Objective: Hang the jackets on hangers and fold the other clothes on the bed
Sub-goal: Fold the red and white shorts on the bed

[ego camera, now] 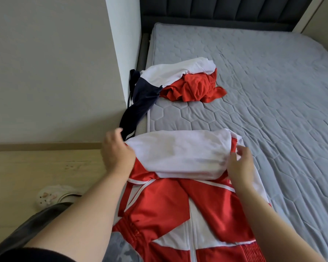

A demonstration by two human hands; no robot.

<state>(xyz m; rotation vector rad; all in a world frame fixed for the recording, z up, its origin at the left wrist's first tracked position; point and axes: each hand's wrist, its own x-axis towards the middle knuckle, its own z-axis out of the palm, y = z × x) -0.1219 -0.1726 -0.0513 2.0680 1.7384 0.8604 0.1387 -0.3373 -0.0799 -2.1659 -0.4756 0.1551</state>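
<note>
A red and white zip jacket [178,208] lies flat on the near left part of the bed [273,110], its white upper part [178,154] folded over across the shoulders. My left hand [117,150] grips the left end of that white fold. My right hand [240,165] pinches the right end of it. Further back lies a pile: a crumpled red garment [195,87] under a white one [178,70]. A navy garment [140,103] with white stripes hangs over the bed's left edge.
The grey quilted mattress stretches bare to the right and back, up to a dark padded headboard [225,10]. A white wall corner [121,44] stands close on the left. On the wooden floor [36,167] sits a pale clog [53,195].
</note>
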